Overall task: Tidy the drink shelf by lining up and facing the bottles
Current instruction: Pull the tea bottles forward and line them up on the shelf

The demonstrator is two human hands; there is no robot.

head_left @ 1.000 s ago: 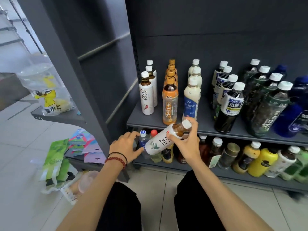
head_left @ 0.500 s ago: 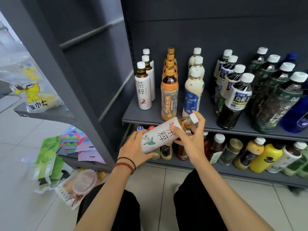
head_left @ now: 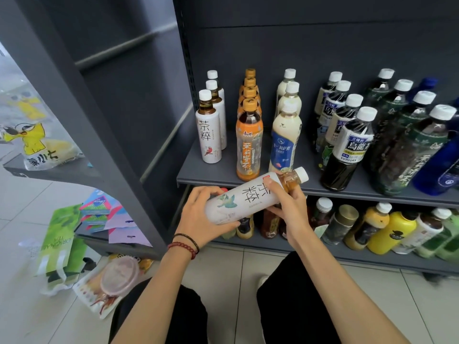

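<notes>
Above our hands, shelf (head_left: 198,173) carries 3 white-label tea bottles (head_left: 208,135) lined up at left. Between our hands, held bottle (head_left: 248,197) lies tilted, cap up-right. Left hand (head_left: 196,217) cups its base; right hand (head_left: 288,207) grips near the neck.

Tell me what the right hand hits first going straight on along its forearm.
Carrying the white bottle, the right hand points up-left, probably into the front orange bottle on the upper shelf; depth is unclear, so the shelf edge may come first.
</notes>
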